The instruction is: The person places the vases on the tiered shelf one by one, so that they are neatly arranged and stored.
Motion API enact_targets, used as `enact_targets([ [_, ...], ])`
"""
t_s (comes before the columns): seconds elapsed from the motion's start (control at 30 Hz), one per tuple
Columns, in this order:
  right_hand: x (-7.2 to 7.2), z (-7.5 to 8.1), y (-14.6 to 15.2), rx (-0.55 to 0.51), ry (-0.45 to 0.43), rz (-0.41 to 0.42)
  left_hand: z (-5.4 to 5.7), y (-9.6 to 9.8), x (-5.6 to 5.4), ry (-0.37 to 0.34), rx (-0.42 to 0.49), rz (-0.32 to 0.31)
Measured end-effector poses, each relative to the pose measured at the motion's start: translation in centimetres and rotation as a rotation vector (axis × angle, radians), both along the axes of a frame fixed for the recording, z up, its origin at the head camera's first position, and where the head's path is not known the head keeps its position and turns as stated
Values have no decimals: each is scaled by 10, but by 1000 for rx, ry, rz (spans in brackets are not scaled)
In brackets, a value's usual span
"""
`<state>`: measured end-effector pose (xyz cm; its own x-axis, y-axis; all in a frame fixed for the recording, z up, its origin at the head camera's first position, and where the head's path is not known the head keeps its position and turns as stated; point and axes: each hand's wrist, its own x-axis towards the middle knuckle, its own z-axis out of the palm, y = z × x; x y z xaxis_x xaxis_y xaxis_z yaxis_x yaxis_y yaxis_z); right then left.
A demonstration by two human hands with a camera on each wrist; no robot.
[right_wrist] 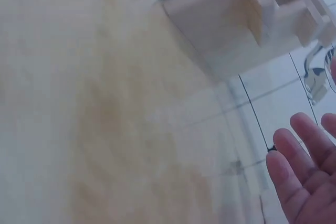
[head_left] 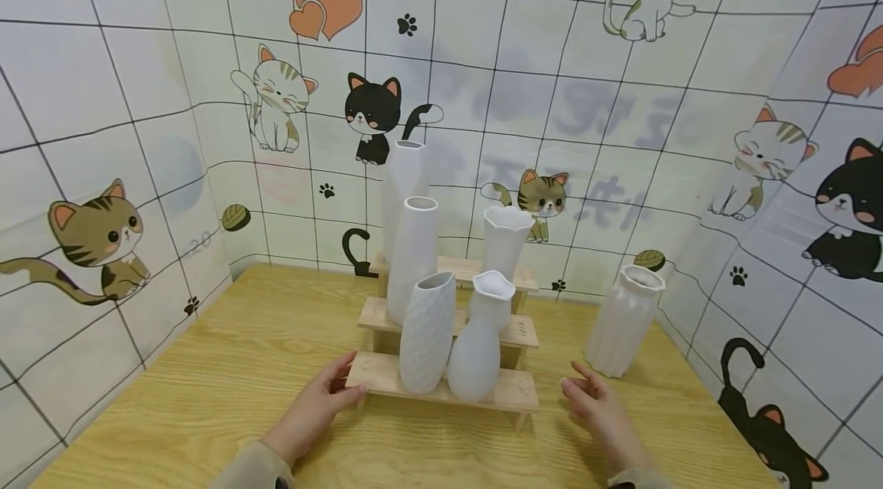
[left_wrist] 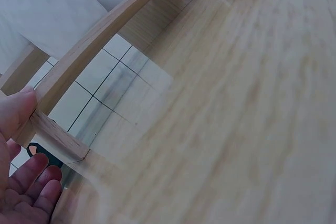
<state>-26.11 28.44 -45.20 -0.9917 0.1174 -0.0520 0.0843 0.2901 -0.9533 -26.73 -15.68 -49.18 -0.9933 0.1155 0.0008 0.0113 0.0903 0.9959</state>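
A three-tier wooden display stand (head_left: 378,372) bears several white vases. My left hand (head_left: 316,402) holds the left end of its bottom tier, thumb at the front corner and fingers around the end. In the left wrist view the thumb (left_wrist: 18,109) presses the wood while other fingers curl below. To the stand's right, my right hand (head_left: 602,411) is held apart from it with loosely extended fingers and nothing in them. On the bottom tier stand a textured vase (head_left: 426,339) and a round-bellied vase (head_left: 474,359).
A tall smooth vase (head_left: 414,259) is on the middle tier; another tall vase (head_left: 407,175) and a wavy-rimmed vase (head_left: 506,240) stand farther back. One ribbed vase (head_left: 621,324) stands on the wooden table (head_left: 262,320) at right. Cat-patterned walls (head_left: 469,113) enclose the table.
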Motion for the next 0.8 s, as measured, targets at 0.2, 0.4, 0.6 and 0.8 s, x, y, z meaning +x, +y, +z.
enact_targets([
  [0.2, -11, 17, 29, 63, 15, -56, 2, 0, 2, 1, -5, 5],
  [0.4, -20, 30, 50, 75, 17, -164, 3, 1, 2, -3, 11, 1],
  [0.6, -28, 40, 61, 12, 33, -334, 2, 1, 1, 1, 6, 1],
  [0.8, -41, 49, 63, 23, 97, -466, 4, 1, 2, 7, -1, 7],
])
